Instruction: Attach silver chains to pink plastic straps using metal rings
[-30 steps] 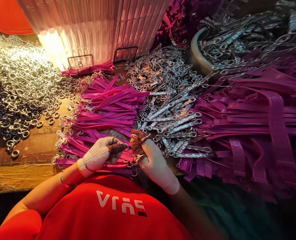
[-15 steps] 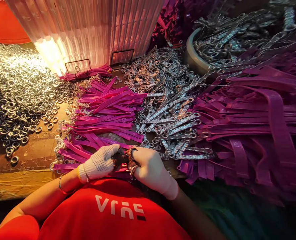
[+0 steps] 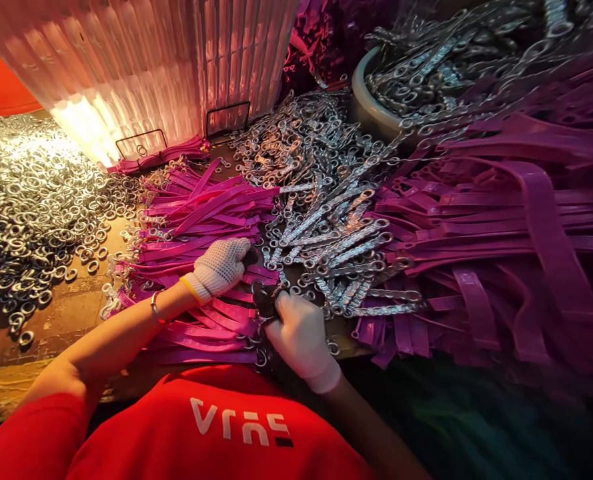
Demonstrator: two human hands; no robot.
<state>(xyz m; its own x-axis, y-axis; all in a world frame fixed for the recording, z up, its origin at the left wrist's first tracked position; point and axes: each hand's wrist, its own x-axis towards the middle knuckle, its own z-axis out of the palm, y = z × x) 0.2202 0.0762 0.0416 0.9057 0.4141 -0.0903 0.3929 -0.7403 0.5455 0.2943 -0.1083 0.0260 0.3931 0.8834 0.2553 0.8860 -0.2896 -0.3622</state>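
Note:
My left hand, in a white dotted glove with dark fingertips, is over the pile of pink straps. Its fingers are curled together near the strap ends, and what they hold, if anything, is hidden. My right hand, in a plain white glove with dark wrapping at the fingers, is closed at the right edge of these straps. A metal ring shows beside it, but I cannot make out what it grips. Several straps have silvery metal links at their left ends.
Loose metal rings are heaped at the left. Twisted metal chain pieces lie in the middle, and more fill a grey tub. Wider purple straps cover the right. A ribbed translucent panel stands behind, brightly lit.
My hands, together before, have moved apart. The left went forward over the pink straps; the right shifted slightly right and toward me. The view has moved a little.

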